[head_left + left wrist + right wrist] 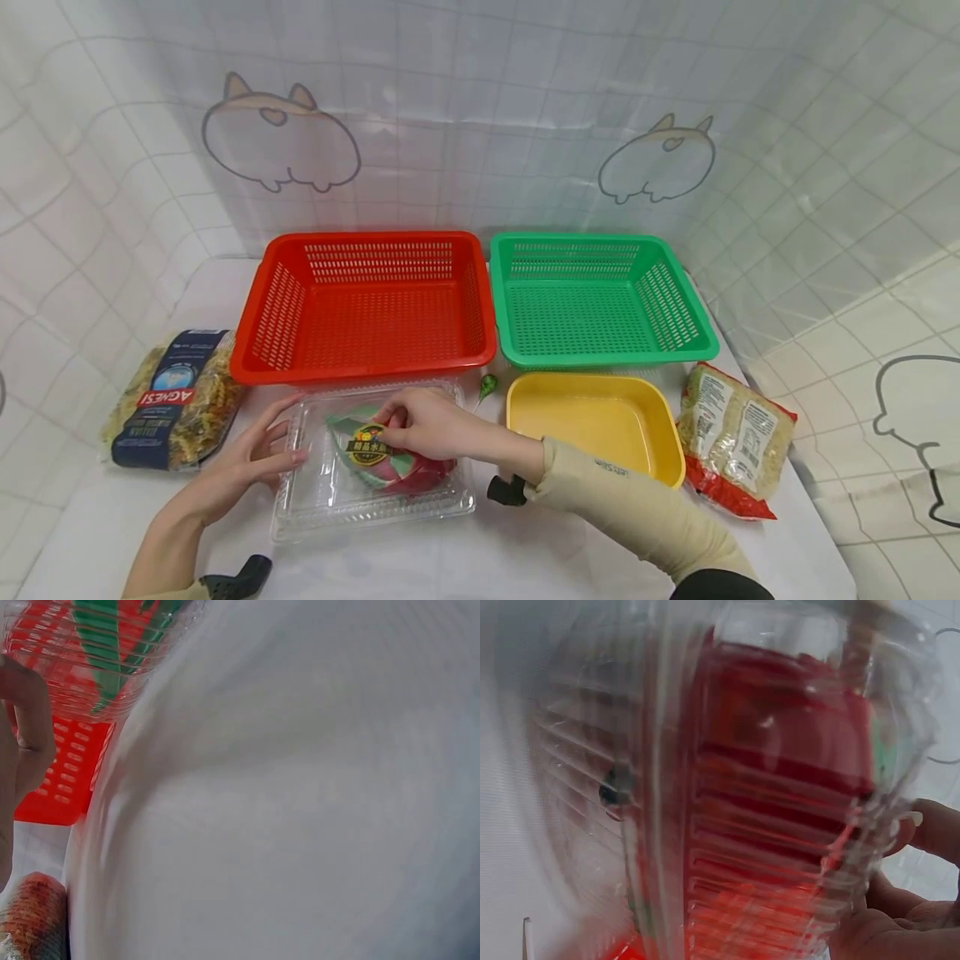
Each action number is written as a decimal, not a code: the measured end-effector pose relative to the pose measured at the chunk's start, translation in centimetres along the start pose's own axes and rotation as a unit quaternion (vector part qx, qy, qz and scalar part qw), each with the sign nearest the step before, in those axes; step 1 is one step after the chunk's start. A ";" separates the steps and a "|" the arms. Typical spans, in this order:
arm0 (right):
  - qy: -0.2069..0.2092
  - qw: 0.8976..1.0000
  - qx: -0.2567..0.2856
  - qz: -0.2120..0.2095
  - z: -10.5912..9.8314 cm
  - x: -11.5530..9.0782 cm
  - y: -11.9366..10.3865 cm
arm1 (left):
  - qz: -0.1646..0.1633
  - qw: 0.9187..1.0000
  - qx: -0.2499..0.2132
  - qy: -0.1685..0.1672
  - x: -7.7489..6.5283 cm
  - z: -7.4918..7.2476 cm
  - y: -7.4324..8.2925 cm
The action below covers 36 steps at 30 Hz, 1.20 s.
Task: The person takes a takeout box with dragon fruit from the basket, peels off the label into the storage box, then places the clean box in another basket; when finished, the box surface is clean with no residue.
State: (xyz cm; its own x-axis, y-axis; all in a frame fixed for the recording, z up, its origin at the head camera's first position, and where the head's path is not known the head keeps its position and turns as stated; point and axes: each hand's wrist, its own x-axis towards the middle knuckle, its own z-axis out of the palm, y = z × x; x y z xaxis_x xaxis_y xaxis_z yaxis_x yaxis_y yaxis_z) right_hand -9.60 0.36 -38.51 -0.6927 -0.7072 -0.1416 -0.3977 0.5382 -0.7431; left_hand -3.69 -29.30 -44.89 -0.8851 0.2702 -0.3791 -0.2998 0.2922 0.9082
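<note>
Fingers of left hand [247,462] spread loosely at edge of clear box [307,500]; those of right hand [431,425] bend over label [365,450], pinching or pressing unclear. Fruit [431,477] inside, box before red basket [360,372]. Boxing looks done; label work seems unfinished.

The table [420,571] bears a red basket [382,333], green basket [577,321], yellow tub [600,417], clear box [322,492], pasta bag [176,400] and second bag [738,442].

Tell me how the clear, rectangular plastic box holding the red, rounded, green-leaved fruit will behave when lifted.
The clear box will probably flex if squeezed; its ribbed walls look thin. It may dip rightward, since the red fruit sits right of centre in the head view. That fruit could shift inside, given the bare space to its left.
</note>
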 end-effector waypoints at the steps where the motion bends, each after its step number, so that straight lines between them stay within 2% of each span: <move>1: 0.001 1.000 -0.005 0.003 0.1 0.1 -0.1 | -0.002 1.000 0.000 0.001 0.0 0.0 0.0; 8: -0.001 0.999 -0.048 0.010 0.2 0.6 0.0 | -0.003 1.000 0.007 0.006 -0.1 0.1 0.1; 20: -0.008 0.996 -0.084 0.002 0.1 1.1 -0.1 | 0.006 1.000 0.008 -0.002 -0.1 -0.1 -0.1; 28: -0.009 0.993 -0.117 0.004 0.3 1.1 0.0 | -0.007 1.000 0.005 -0.008 0.1 -0.3 -0.4; 36: -0.009 0.993 -0.121 0.002 0.5 1.2 0.1 | -0.010 1.000 0.013 -0.005 0.1 -0.4 -0.6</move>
State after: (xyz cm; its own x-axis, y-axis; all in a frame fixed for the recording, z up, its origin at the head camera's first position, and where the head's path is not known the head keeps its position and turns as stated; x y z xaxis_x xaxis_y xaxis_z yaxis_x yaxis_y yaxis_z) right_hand -10.20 -0.61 -39.08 -0.6843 -0.7118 -0.1582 -0.5289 0.6339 -0.5643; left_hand -3.73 -29.79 -45.38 -0.8755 0.2724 -0.3990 -0.3080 0.3216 0.8954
